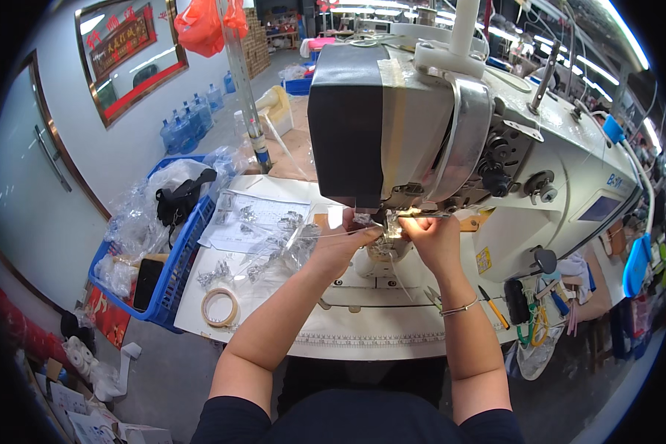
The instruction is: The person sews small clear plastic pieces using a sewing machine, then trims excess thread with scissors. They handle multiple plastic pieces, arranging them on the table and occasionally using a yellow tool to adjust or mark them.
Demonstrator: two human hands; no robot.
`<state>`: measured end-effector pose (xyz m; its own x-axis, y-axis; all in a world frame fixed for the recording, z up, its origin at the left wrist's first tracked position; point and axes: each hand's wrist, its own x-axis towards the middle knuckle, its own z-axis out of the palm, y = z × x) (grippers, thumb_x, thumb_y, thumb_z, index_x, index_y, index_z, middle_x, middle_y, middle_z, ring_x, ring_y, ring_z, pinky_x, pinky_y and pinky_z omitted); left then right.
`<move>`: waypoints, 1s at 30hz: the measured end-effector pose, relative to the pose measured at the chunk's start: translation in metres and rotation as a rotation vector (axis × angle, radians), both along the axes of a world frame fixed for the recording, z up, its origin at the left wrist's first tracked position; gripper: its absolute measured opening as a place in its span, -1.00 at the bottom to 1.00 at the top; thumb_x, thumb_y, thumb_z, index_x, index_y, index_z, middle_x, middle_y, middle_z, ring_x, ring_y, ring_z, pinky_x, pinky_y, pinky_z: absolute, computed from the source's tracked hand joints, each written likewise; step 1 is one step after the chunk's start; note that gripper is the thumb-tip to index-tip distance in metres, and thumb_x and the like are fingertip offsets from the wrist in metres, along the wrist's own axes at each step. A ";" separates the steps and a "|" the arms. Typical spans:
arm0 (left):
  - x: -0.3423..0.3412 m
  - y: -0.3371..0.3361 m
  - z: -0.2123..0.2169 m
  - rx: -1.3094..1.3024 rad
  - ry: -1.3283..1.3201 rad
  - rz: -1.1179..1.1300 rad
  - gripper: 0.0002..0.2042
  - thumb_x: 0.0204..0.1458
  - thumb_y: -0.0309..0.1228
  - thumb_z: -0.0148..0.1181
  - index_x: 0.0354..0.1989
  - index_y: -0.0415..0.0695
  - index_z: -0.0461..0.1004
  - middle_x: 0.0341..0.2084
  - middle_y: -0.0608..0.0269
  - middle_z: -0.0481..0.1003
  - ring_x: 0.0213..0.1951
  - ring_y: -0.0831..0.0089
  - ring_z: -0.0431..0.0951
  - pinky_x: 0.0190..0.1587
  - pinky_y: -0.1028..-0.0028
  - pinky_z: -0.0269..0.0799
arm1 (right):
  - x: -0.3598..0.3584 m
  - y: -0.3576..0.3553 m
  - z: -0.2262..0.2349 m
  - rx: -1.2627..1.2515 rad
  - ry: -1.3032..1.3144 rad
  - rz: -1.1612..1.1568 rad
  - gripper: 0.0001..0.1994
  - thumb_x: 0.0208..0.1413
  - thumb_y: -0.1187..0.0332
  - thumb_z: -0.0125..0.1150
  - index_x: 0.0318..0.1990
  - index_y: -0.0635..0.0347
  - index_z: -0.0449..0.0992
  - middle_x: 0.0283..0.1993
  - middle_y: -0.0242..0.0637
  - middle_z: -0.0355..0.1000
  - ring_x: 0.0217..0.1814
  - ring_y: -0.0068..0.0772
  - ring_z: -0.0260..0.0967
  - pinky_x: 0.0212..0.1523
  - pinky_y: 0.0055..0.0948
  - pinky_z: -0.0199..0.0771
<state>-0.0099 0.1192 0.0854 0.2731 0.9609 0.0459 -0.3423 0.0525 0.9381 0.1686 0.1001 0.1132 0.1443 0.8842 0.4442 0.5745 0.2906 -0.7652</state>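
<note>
Both hands meet under the head of a white and black industrial sewing machine (345,126), close to its lit needle area. My left hand (339,248) comes in from the left, its fingers pinched together at a small piece I cannot make out. Opposite it, my right hand (433,240) is closed too, fingertips bent in beside the presser foot; what they grip is hidden. Thin pale strands run by the left hand and hang below the fingers. Left of that hand, small clear plastic and metal-looking pieces (270,266) lie in a loose pile.
A printed paper sheet (233,235) and a tape roll (220,307) lie on the white table (325,325). Left of it stands a blue basket (181,277) with plastic bags, a black strap and a phone (149,283). Thread snips (433,297) and an orange-black knife (493,307) lie right.
</note>
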 end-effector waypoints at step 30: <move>-0.041 -0.130 -0.077 0.391 -0.103 0.138 -0.69 -0.10 -0.79 0.15 -0.17 -0.20 0.39 -0.16 0.19 0.41 0.07 0.25 0.44 0.19 0.24 0.31 | -0.028 -0.137 -0.059 0.254 -0.190 0.214 -0.62 0.01 0.43 0.31 0.05 0.15 0.52 -0.27 -0.25 0.30 -0.41 -0.39 0.32 -0.43 -0.49 0.37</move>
